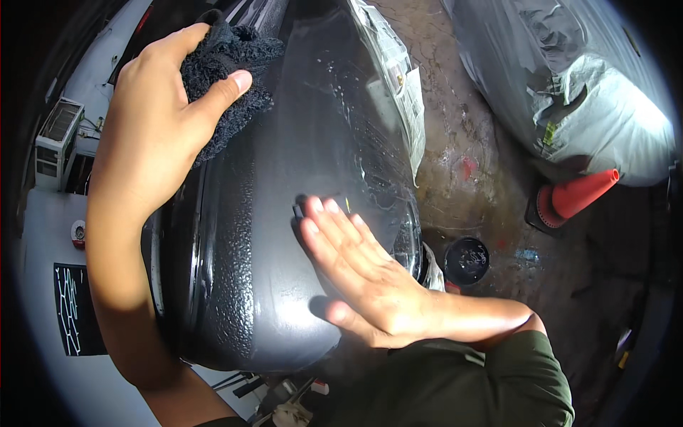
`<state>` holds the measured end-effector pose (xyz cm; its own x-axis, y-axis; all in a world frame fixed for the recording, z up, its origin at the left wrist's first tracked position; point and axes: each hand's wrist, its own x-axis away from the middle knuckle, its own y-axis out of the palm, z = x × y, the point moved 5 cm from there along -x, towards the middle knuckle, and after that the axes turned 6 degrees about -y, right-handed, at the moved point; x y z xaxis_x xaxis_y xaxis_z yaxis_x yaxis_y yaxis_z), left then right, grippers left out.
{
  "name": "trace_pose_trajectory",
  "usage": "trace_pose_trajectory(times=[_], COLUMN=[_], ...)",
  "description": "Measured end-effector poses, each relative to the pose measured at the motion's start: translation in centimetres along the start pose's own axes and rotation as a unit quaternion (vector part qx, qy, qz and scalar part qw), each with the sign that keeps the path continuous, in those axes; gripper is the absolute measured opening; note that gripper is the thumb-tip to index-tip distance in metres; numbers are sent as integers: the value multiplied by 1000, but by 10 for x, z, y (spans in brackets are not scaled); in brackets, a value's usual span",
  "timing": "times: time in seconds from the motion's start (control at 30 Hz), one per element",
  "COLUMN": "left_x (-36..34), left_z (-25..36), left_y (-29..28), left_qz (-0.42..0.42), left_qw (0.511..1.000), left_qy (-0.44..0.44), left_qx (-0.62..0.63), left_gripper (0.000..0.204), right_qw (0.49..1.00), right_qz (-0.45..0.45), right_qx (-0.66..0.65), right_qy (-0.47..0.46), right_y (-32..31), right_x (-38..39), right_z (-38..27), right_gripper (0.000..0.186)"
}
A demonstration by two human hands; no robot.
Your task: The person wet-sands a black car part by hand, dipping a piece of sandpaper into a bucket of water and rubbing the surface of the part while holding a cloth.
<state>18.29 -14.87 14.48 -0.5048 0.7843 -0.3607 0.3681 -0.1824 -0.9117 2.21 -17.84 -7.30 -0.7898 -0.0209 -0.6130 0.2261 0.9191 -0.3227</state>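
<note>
Two bare hands, left and right, are in view, with one cloth and one dark body panel between them.

1. Left hand (153, 117): one. Its grip is closed on one black cloth (245, 53) of shaggy texture, bunched between the thumb and the fingers. The cloth lies at the upper left side of the dark panel (292, 156).

2. Right hand (366, 281): one. Its grip is open and carries nothing. Four fingers are extended close together, with the thumb set apart, over the lower middle of the dark panel. Palm contact with the surface cannot be confirmed from this view.

3. Dark panel: one, running from the top of the view down to the person's body. A smooth grey band occupies its middle. Beaded texture covers the strip to the left; drops and streaks, too numerous to count, mark the right side.

4. Printed paper (405, 107): along the panel's upper right edge; the number of sheets cannot be told.

5. Surroundings, right: one red cone (583, 196) on a black base, one round black container (467, 260) on the stained floor (466, 135), and one large form under silvery sheeting (619, 92).

6. Surroundings, left: one white box-shaped frame (55, 146).
</note>
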Motion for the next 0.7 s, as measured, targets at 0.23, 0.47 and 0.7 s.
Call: trace_pose_trajectory(times=[0.23, 0.47, 0.7], left_x=[1, 10, -6], left_z=[12, 14, 13], left_y=[-6, 9, 21], left_qz=[33, -157, -113], left_qw=[993, 983, 989], left_qy=[58, 0, -16], left_qx=[-97, -97, -90], left_gripper=[76, 116, 98], right_qw=[993, 997, 1000], right_qz=[114, 55, 1], right_qx=[14, 44, 22], right_qy=[41, 36, 4], right_y=[-33, -9, 1], right_x=[-84, -42, -6], right_z=[73, 48, 30], right_gripper=[82, 79, 82])
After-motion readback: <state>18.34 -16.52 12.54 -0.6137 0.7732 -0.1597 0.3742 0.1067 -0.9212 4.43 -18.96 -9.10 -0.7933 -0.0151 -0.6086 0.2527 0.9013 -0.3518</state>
